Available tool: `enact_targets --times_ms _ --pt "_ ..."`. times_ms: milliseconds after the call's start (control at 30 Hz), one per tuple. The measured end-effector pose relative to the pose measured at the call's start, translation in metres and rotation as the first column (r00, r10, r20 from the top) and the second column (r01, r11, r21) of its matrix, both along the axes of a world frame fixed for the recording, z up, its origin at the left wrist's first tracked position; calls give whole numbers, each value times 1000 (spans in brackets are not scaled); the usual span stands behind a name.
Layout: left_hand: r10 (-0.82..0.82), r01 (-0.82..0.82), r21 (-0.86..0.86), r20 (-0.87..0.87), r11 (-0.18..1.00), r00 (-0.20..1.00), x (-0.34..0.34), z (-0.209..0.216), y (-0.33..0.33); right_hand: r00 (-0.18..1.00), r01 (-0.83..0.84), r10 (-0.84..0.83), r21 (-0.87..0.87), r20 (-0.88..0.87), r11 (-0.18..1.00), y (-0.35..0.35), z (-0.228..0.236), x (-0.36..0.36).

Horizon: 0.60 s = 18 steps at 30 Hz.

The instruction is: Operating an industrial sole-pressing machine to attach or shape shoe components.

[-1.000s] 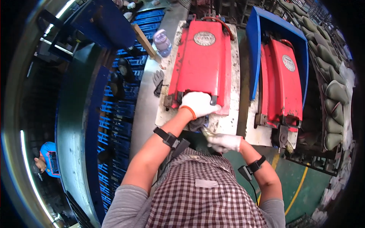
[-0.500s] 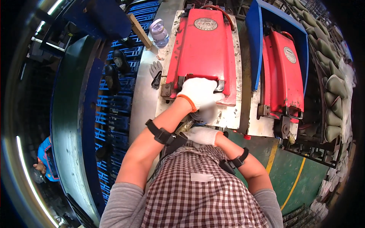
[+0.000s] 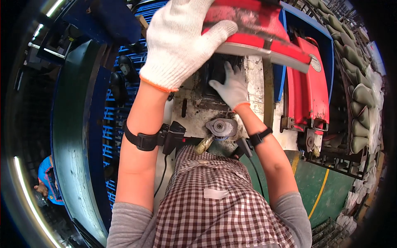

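In a white knit glove, my left hand (image 3: 178, 45) is raised at the upper middle, gripping the edge of a lifted red machine cover (image 3: 258, 20). Its thumb lies along the cover's near rim; the fingertips are cut off by the top of the picture. Beneath the raised cover, my gloved right hand (image 3: 232, 87) reaches in with thumb and fingers spread. It lies over or beside a dark part (image 3: 214, 76) on the worn metal base plate (image 3: 254, 78); whether it presses on it I cannot tell. Nearer me sits a round grey metal fitting (image 3: 221, 127).
A second red machine (image 3: 308, 87) stands at the right inside a blue frame (image 3: 328, 45). Beyond it, a rack holds several olive-grey shoe-shaped forms (image 3: 363, 93). To the left are blue slats with dark shoes (image 3: 128, 68) and a conveyor (image 3: 76, 124). A person in blue (image 3: 49, 180) is far left.
The red cover, closed before, is now lifted and tilted, with my left hand risen along with it. My right hand has moved from near my apron forward under the cover.
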<state>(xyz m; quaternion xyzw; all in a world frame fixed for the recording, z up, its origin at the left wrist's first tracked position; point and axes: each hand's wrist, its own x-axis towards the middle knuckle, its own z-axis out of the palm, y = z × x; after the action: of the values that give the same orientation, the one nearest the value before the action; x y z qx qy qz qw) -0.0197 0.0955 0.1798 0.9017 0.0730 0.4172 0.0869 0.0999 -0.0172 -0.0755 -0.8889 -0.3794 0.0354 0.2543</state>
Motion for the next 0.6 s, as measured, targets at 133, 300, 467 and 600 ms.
enact_targets --times_ms 133,300,467,600 --pt "65 -79 317 55 945 996 -14 -8 12 997 65 -72 -175 -28 982 29 10 -10" --pt "-153 248 -275 325 929 933 -81 -79 6 551 324 341 572 -762 754 -22 12 35" --pt "112 263 -960 273 98 955 -123 -167 -15 -155 727 618 334 -771 599 -91 24 -11" --pt "28 444 -823 465 -354 885 -116 -207 -8 -267 669 648 347 -713 657 -126 11 -58"
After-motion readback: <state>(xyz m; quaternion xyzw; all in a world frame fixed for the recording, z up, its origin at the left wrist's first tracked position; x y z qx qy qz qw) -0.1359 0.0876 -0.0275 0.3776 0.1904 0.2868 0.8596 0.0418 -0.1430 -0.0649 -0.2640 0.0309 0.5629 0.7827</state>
